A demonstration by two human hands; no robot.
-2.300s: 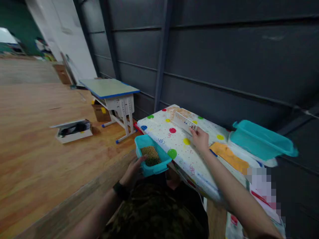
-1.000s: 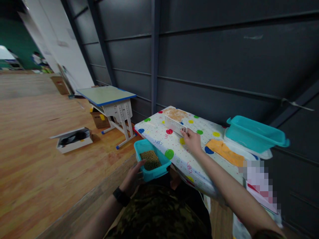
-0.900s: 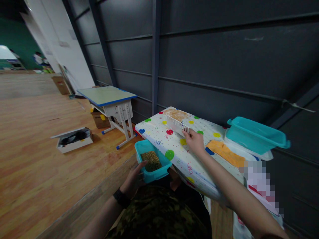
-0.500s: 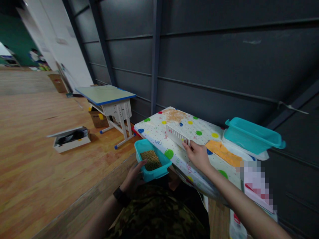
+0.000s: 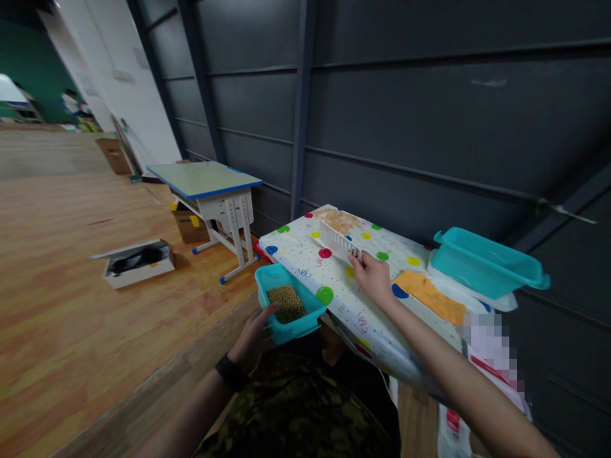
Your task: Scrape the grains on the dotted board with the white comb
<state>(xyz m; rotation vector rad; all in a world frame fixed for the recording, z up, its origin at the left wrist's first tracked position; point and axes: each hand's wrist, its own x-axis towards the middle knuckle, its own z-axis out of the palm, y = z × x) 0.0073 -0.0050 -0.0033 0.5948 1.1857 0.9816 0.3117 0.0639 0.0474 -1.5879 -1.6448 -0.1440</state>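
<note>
White slotted plastic tray (image 5: 340, 240), pinched at its near end by the right hand (image 5: 375, 277), was moved back out toward 11 o'clock beside the spilled grain (image 5: 340, 220), while the teal tub (image 5: 286, 310) of green beans was kept gripped by the left hand (image 5: 252, 334) at the polka-dot tablecloth's (image 5: 305, 254) 8 o'clock edge, which suggested that the grain was not yet gathered.

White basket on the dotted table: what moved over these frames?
The right hand, gripping the white basket throughout, dragged it toward the near edge of the table half a second ago, then pushed it back beside the grain pile. Unchanged: the left hand holds the teal tub of beans at that edge.
</note>
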